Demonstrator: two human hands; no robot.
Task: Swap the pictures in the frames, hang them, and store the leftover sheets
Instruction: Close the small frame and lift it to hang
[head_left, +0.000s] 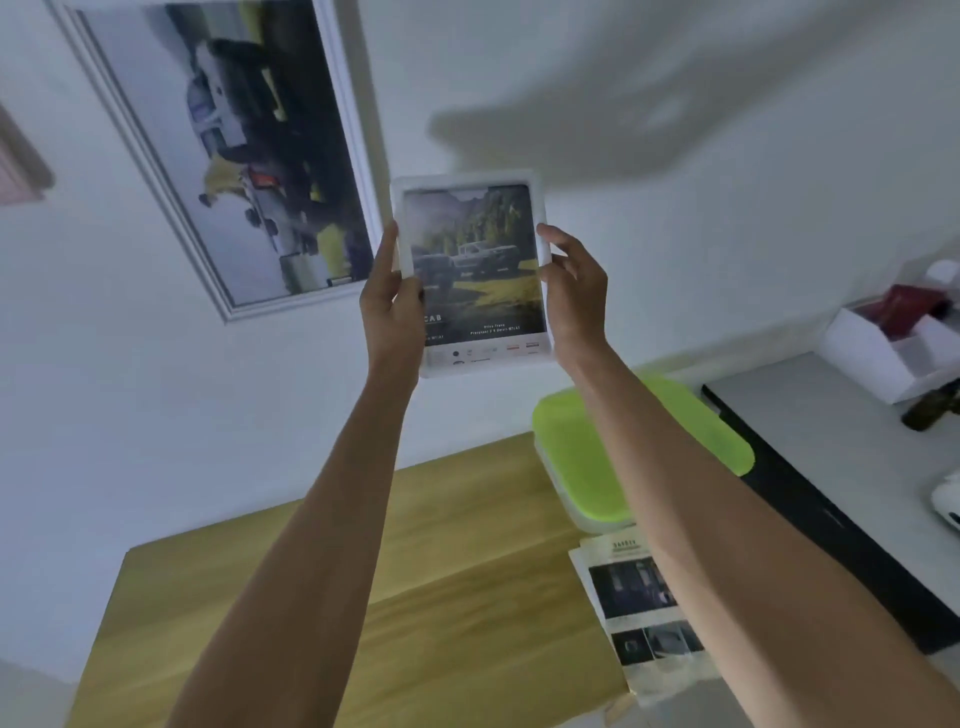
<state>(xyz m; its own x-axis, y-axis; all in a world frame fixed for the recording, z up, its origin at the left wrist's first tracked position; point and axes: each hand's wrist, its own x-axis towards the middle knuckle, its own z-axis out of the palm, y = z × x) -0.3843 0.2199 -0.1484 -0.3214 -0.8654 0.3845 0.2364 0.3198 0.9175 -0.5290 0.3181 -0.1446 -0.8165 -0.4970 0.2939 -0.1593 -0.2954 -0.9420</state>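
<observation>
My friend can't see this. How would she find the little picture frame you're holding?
Find the big framed picture on the white wall. Just right of it, the left hand and right hand grip a small white frame. It's the only frame not yet hung.

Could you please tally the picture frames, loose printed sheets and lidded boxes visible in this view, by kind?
Picture frames: 2, the large frame on the wall and the small frame held up in the grip of the left hand and right hand.
Loose printed sheets: at least 1.
Green-lidded box: 1.
Total: 4.
</observation>
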